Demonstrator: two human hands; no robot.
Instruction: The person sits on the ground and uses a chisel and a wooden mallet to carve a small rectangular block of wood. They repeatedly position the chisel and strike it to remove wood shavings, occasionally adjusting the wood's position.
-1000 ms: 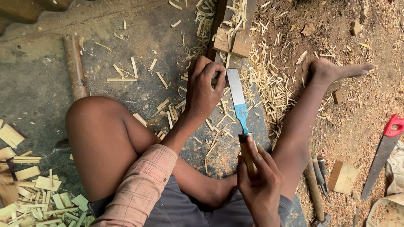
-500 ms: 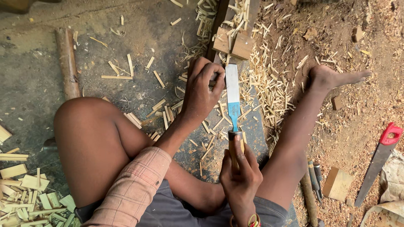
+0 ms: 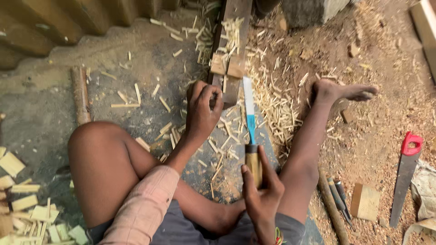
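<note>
I see L hand [image 3: 203, 110] gripping wood piece [image 3: 229, 86] at 12; R hand [image 3: 262, 190] clenched on chisel [image 3: 250, 122]; splinters [image 3: 277, 109] piled at 1, splitting ongoing.

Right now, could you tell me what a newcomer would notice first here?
At the centre, the right hand grips a wooden-handled chisel pointing away from the person. Beside it the left hand pinches a small wood piece on a plank. A red-handled saw lies far right.
</note>
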